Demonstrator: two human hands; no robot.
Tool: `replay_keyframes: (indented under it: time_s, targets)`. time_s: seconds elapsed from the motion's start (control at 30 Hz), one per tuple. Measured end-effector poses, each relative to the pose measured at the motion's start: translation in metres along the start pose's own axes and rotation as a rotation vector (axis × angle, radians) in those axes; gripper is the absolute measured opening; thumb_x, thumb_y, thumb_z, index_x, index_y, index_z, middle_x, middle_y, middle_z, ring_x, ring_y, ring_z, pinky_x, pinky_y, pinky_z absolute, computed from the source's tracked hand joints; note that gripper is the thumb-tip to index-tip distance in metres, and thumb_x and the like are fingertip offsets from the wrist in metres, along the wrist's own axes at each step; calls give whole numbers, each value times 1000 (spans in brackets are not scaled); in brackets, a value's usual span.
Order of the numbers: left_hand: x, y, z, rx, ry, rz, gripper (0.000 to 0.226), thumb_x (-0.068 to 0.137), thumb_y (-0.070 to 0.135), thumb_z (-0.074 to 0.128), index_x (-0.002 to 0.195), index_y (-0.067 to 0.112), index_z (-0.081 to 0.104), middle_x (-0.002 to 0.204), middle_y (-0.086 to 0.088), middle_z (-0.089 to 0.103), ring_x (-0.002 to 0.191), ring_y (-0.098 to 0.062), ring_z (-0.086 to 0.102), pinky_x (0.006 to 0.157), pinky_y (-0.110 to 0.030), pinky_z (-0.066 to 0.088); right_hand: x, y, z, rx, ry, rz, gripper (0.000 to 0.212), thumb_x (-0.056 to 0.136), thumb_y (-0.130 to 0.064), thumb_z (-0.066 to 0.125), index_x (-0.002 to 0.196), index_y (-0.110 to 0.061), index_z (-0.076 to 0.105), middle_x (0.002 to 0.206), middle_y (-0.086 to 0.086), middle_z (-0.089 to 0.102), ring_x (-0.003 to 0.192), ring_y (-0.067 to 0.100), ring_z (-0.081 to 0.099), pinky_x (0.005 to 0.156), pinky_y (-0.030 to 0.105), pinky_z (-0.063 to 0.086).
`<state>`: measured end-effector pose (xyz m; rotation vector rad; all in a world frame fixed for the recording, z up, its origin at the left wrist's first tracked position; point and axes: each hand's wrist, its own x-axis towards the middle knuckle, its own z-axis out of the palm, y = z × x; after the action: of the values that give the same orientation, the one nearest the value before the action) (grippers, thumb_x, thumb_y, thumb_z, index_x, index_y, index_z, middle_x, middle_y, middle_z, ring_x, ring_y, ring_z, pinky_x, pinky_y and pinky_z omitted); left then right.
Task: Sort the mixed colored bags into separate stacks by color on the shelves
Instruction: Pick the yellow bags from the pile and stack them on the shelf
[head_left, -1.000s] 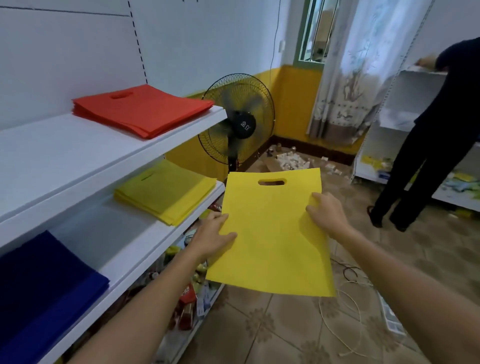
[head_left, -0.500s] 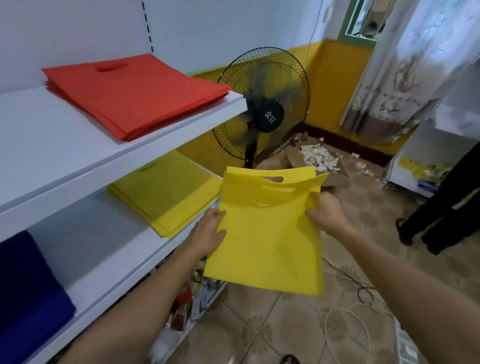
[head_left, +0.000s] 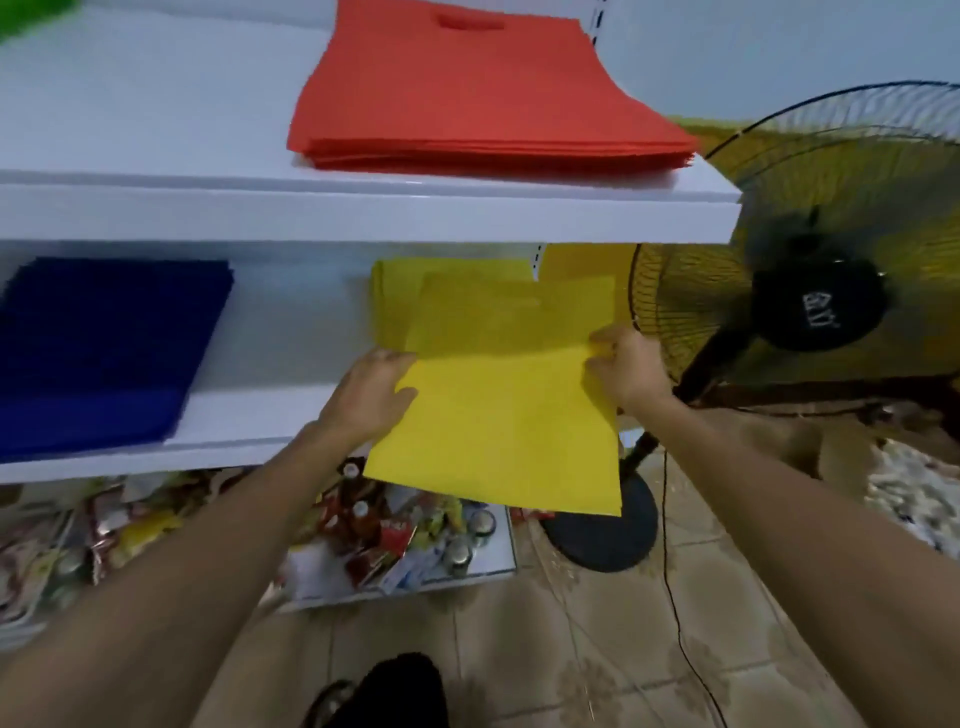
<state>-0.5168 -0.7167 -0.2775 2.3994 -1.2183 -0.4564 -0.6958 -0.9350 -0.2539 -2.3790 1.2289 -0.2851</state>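
- Sliding onto the shelving, the yellow bag (head_left: 498, 415) now has its far end lying over the yellow stack (head_left: 395, 301). Half a second ago it hung in the air short of that stack, with its top edge flopped over.
- In the head view the bag has flattened out. Its near half overhangs in front of the yellow stack and is not yet squared with it.
- By my reading, this bag has reached the right colour and only needs pushing in and letting go.
- The left hand (head_left: 369, 395) grips the bag's left edge, thumb on top. The right hand (head_left: 628, 369) pinches its right edge with curled fingers.
- The bag looks like thin, limp, plain yellow fabric. Its cut-out handle shows only faintly at the far end, in shadow.
- The blue stack (head_left: 98, 348) lies left of the yellow stack at the same level, well apart from it.
- The red stack (head_left: 467, 93) sits above the yellow stack on the upper shelf (head_left: 363, 213).
- The pedestal fan (head_left: 815, 301) stands just right of the yellow stack, and loose packets and bottles (head_left: 395, 530) lie below it.
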Motion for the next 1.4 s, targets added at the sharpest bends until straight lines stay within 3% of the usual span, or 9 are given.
replay_keyframes:
  time_s: [0.1, 0.23, 0.4, 0.67, 0.83, 1.0, 1.07, 1.23, 1.4]
  targets:
    - [13, -7, 4, 47, 69, -63, 47, 93, 19, 54, 137, 8, 44, 142, -15, 41, 127, -31, 42, 103, -35, 36, 32, -5, 20, -59, -16, -117, 34, 91, -11, 52, 125, -10, 56, 128, 16, 54, 103, 34, 59, 82, 38, 50]
    - [44, -18, 15, 144, 125, -97, 50, 93, 33, 46, 138, 11, 42, 142, -12, 39, 124, -30, 44, 103, -36, 36, 78, -9, 52, -227, -21, -239, 39, 96, -20, 46, 134, -11, 47, 141, 12, 40, 123, 31, 45, 99, 41, 39]
    - [81, -27, 28, 374, 138, -141, 58, 92, 45, 44, 138, 13, 38, 143, -8, 37, 129, -29, 31, 102, -35, 29, 119, -9, 81, -376, 21, -330, 45, 95, -26, 46, 136, -9, 43, 144, 11, 37, 134, 29, 28, 105, 46, 26]
    - [96, -51, 36, 521, 69, -143, 55, 93, 44, 38, 137, 11, 35, 143, -9, 35, 130, -29, 27, 101, -37, 28, 136, -4, 122, -506, -155, -244, 43, 98, -37, 31, 133, -12, 37, 140, 15, 35, 135, 34, 24, 107, 62, 17]
    - [96, -58, 40, 377, 30, -215, 58, 94, 44, 37, 144, 16, 27, 142, -13, 31, 127, -32, 31, 101, -40, 34, 133, -7, 124, -449, -162, -188, 49, 99, -39, 25, 142, -17, 27, 138, 17, 40, 130, 35, 31, 105, 58, 24]
    - [87, -57, 35, 326, 24, -228, 62, 96, 43, 35, 148, 18, 12, 145, -13, 30, 130, -32, 32, 102, -40, 31, 126, -18, 120, -392, -253, -93, 60, 97, -52, 26, 149, -31, 6, 153, 14, 17, 140, 34, 18, 108, 59, 18]
    - [77, -54, 23, 350, 34, -217, 59, 95, 40, 36, 146, 17, 20, 144, -12, 32, 128, -31, 33, 100, -38, 32, 119, -28, 111, -412, -186, -112, 62, 96, -52, 29, 150, -29, 8, 153, 15, 17, 139, 34, 19, 107, 57, 20]
    - [17, -57, -19, 452, 145, -142, 42, 90, 22, 44, 132, 16, 47, 138, -8, 42, 119, -27, 43, 96, -34, 36, 90, -66, 62, -405, -119, -394, 56, 94, -38, 42, 146, -24, 25, 147, 7, 35, 132, 28, 34, 100, 44, 34]
    - [-92, -59, -55, 349, 286, -334, 41, 88, 20, 54, 126, 7, 54, 129, -16, 50, 113, -36, 47, 93, -43, 38, 33, -130, 41, -352, -196, -579, 61, 94, -37, 44, 148, -24, 19, 148, 6, 32, 134, 27, 30, 101, 43, 34]
